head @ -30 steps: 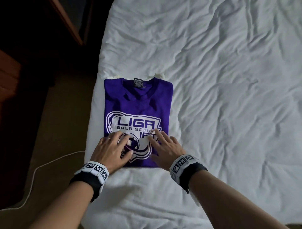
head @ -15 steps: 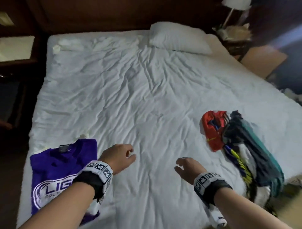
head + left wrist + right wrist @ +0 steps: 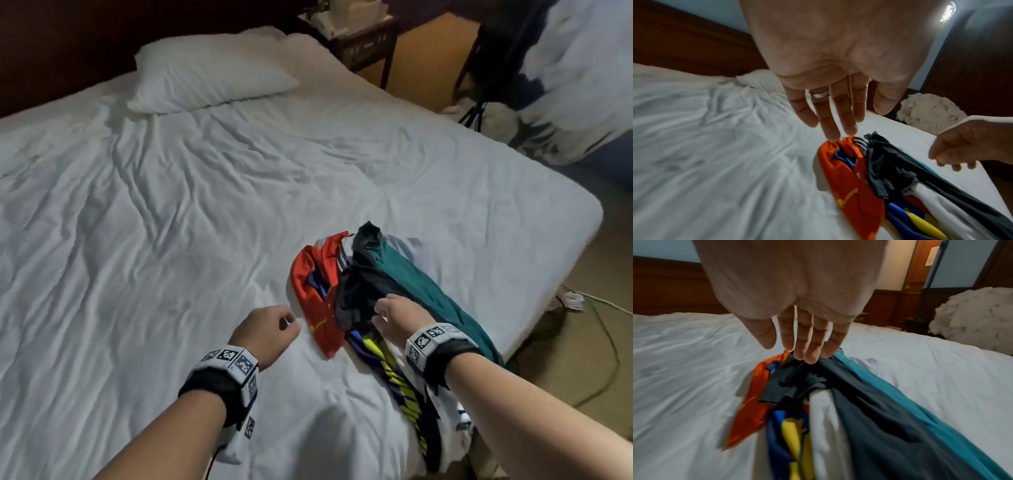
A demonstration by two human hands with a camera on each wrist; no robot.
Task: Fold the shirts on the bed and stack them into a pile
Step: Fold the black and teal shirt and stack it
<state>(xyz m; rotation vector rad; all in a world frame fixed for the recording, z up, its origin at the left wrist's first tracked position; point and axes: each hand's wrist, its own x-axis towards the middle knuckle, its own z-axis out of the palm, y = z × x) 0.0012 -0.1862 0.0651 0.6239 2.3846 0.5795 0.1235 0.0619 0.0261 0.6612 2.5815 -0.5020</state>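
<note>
A heap of unfolded shirts lies near the bed's right edge: a red shirt [image 3: 315, 301], a dark grey shirt [image 3: 363, 274], a teal shirt [image 3: 428, 298] and a blue-and-yellow shirt [image 3: 390, 366]. My left hand [image 3: 287, 322] hovers just left of the red shirt [image 3: 849, 178], holding nothing, its fingers [image 3: 830, 129] straight. My right hand [image 3: 380, 311] is over the dark grey shirt [image 3: 869, 418] with relaxed fingers [image 3: 809, 352] at its upper folds. I cannot tell whether they touch it. The folded purple shirt is out of view.
The white sheet [image 3: 154, 240] stretches wrinkled to the left and far side. A pillow [image 3: 205, 78] lies at the head of the bed and a nightstand [image 3: 363, 41] stands behind it. White bedding [image 3: 565, 102] and cables [image 3: 589, 301] are on the floor at the right.
Both hands have left the folded purple shirt and moved right across the bed to the heap of shirts. The view swung right, so the purple shirt dropped out of sight.
</note>
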